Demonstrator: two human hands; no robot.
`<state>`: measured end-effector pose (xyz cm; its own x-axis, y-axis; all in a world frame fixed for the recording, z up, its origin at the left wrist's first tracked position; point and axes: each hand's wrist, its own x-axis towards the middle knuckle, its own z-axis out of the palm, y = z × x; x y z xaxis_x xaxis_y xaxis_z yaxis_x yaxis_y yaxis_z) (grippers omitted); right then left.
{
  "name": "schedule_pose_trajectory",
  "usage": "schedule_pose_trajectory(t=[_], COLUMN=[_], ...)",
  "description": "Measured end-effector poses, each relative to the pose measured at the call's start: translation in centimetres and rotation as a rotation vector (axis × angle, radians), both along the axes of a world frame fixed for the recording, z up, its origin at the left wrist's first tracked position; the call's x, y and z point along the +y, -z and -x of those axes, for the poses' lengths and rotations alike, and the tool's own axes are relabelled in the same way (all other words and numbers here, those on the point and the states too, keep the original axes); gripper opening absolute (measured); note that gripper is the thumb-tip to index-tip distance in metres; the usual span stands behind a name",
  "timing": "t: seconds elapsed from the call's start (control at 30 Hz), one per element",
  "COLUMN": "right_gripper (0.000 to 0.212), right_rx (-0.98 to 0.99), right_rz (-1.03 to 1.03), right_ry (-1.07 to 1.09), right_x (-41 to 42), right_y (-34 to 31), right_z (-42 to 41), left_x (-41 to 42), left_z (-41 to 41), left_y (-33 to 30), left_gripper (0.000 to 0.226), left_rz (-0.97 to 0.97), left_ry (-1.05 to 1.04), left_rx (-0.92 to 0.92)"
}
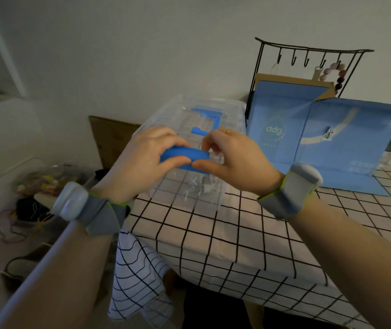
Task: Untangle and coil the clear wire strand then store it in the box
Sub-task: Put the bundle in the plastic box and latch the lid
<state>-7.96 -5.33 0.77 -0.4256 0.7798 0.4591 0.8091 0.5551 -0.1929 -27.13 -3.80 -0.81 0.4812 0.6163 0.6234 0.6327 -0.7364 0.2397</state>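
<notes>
A clear plastic box [230, 108] with a blue handle [209, 119] on its lid stands on the checked tablecloth [213, 233]. Pale clear wire strands [196, 186] show through its near wall. At the box's near side, both hands hold a curved blue clip [189, 155]. My left hand [142, 162] grips the clip's left part between thumb and fingers. My right hand [237, 160] pinches its right end with thumb and curled forefinger. I cannot tell whether the clip is attached to the box.
An opened blue cardboard box [332, 143] stands to the right. Behind it is a black hook stand [308, 52] with a beaded bracelet [334, 74]. A brown carton [111, 136] leans left of the table. Cords and clutter [33, 191] lie low on the left.
</notes>
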Motion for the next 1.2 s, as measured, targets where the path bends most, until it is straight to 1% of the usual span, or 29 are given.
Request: schedule_pose_trajectory(t=[0.13, 0.27, 0.37, 0.43, 0.5, 0.57, 0.6, 0.67, 0.7, 0.77, 0.83, 0.93, 1.03, 1.1, 1.2], right_gripper=[0.032, 0.03, 0.028, 0.028, 0.029, 0.028, 0.025, 0.022, 0.022, 0.028, 0.037, 0.048, 0.046, 0.044, 0.05], right_rx=[-0.026, 0.064, 0.103, 0.198, 0.282, 0.302, 0.299, 0.259, 0.217, 0.124, 0.066, -0.063, -0.143, -0.18, -0.197], right_rz=[0.05, 0.029, 0.056, 0.046, 0.013, 0.002, 0.008, 0.041, 0.07, 0.145, 0.205, 0.261, 0.357, 0.399, 0.473], right_ry=[-0.041, -0.054, -0.096, -0.119, -0.094, -0.048, -0.013, 0.082, 0.139, 0.225, 0.245, 0.283, 0.337, 0.339, 0.32], right_x=[0.3, 0.7, 1.2, 2.3, 3.4, 5.8, 7.3, 11.2, 13.3, 17.3, 19.8, 21.7, 22.9, 23.3, 23.8], right_y=[-0.5, -0.2, -0.6, -1.8, -3.0, -4.3, -4.7, -5.4, -5.4, -5.0, -4.6, -3.9, -3.0, -2.7, -3.1], right_z=[-0.1, -0.3, -0.6, -1.0, -1.4, -1.7, -1.8, -2.1, -2.3, -2.8, -3.1, -3.4, -3.3, -3.2, -3.4], left_x=[0.3, 0.8, 1.4, 2.8, 4.0, 6.0, 7.2, 10.1, 11.7, 14.4, 16.1, 17.8, 18.7, 18.6, 18.5], left_z=[-0.1, -0.2, -0.1, 0.0, -0.2, -1.4, -2.3, -4.3, -5.3, -6.7, -7.3, -7.4, -7.0, -7.0, -7.2], left_y=[-0.5, -0.8, -1.8, -3.9, -6.1, -8.6, -9.5, -10.5, -10.6, -10.2, -9.2, -7.4, -5.3, -4.6, -4.8], left_gripper=[0.046, 0.045, 0.045, 0.044, 0.036, 0.031, 0.028, 0.023, 0.025, 0.033, 0.044, 0.061, 0.079, 0.081, 0.075], left_rz=[0.029, 0.072, 0.187, 0.238, 0.163, 0.06, 0.042, 0.057, 0.084, 0.152, 0.211, 0.297, 0.401, 0.432, 0.388], left_ry=[-0.014, -0.01, 0.014, -0.026, -0.069, -0.042, -0.018, -0.009, -0.029, -0.081, -0.094, -0.102, -0.169, -0.178, -0.171], left_rx=[0.012, -0.009, -0.067, -0.016, 0.07, 0.113, 0.143, 0.257, 0.326, 0.458, 0.556, 0.623, 0.718, 0.764, 0.756])
